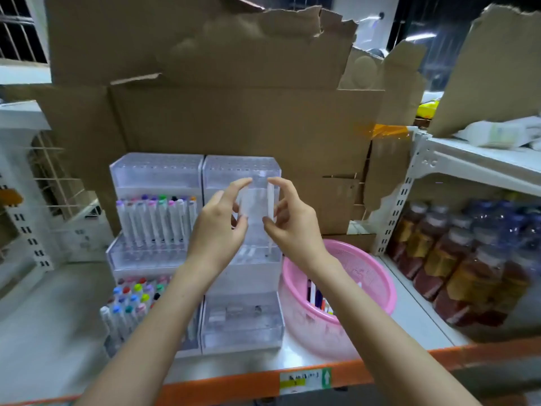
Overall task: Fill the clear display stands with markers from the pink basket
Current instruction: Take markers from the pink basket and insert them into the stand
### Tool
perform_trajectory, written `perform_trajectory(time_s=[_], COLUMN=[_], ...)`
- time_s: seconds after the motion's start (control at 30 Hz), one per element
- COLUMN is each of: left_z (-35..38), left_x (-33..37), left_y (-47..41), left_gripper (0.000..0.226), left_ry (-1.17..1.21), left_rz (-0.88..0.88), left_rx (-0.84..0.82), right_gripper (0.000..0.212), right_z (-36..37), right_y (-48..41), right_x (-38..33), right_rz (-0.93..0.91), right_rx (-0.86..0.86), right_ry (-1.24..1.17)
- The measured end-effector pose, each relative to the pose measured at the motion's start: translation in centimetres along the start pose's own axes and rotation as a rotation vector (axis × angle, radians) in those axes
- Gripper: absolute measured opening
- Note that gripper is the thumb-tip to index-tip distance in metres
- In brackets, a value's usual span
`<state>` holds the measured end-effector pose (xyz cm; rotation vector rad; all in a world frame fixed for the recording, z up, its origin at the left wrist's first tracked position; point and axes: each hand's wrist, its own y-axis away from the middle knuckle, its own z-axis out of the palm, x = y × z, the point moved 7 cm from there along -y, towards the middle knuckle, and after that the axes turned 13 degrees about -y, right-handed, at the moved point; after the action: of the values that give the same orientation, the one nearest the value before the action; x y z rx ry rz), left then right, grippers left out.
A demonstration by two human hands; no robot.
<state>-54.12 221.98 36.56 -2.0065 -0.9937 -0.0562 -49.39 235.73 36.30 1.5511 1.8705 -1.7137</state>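
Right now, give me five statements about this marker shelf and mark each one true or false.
1. The pink basket sits to the right of the clear stands. True.
2. The right hand pinches a white marker upright. True.
3. The left clear stand is empty. False: colour-capped markers stand in its middle and lower tiers.
4. The pink basket holds nothing. False: loose markers lie inside it.
5. Bottles stand on the shelf further right. True.
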Motion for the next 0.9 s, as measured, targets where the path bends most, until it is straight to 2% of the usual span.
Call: perform_trajectory(time_s=[0.2, 0.47, 0.9], left_z=[-5.8, -11.9, -11.7], left_x=[-6.9, -13.9, -18.9], left_y=[0.9, 1.0, 0.0], left_gripper=[0.065, 0.059, 0.057], left_ry=[-0.072, -0.036, 0.147], left_rz=[-0.037, -0.071, -0.009], left_rx=[0.042, 0.107, 0.061], right_gripper=[0.063, 0.061, 0.065], right_z=[7.9, 16.6, 22.2], right_y=[-1.4, -2.7, -3.7], right_x=[-3.2, -6.0, -6.4], right_rz=[-0.034, -0.055, -0.116], right_rx=[-0.033, -0.044, 0.012], right_ry=[-0.016, -0.074, -0.052])
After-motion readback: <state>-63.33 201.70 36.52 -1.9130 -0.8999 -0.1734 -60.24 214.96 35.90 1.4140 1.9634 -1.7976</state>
